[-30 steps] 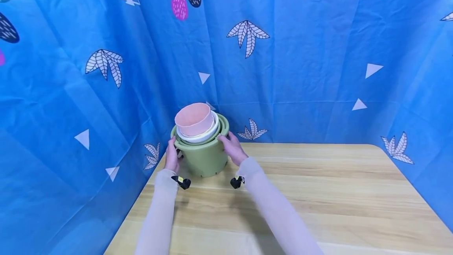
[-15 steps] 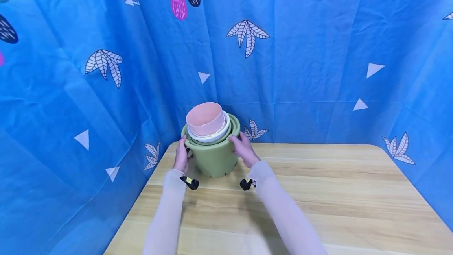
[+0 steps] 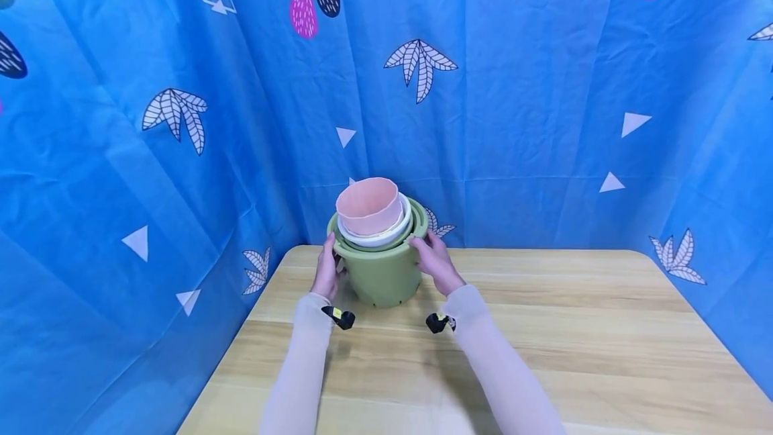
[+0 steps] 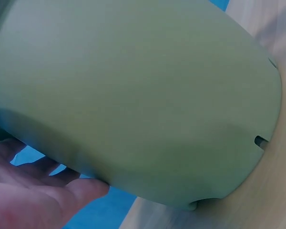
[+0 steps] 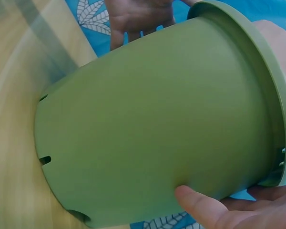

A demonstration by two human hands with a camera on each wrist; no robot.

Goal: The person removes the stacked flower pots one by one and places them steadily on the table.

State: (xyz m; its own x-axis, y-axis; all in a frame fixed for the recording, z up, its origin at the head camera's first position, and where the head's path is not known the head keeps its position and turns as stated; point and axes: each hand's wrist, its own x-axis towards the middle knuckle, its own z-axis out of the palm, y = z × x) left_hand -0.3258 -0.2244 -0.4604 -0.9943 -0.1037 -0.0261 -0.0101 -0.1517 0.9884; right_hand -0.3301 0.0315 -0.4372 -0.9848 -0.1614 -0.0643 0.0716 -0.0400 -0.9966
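Note:
A large green flower pot (image 3: 386, 277) stands on the table in the head view, with slots along its bottom edge. Nested inside it are another green pot, a white pot (image 3: 406, 220) and, on top, a tilted pink pot (image 3: 370, 207). My left hand (image 3: 327, 267) holds the large pot's left side near the rim. On the opposite side my right hand (image 3: 438, 263) grips it just below the rim. In the right wrist view, the right thumb (image 5: 195, 200) lies against the green wall. Some fingers are hidden behind the pot.
A wooden table (image 3: 574, 334) extends right and toward me. Blue patterned curtains (image 3: 513, 119) close off the back, left and right. The pot stack stands near the table's back left corner. Small black wrist cameras (image 3: 343, 318) hang inside both sleeves.
Both hands and the stack of pots have shifted steadily to the right, away from the left curtain. The grip looks the same, and the pots stay nested. The view has tilted slightly.

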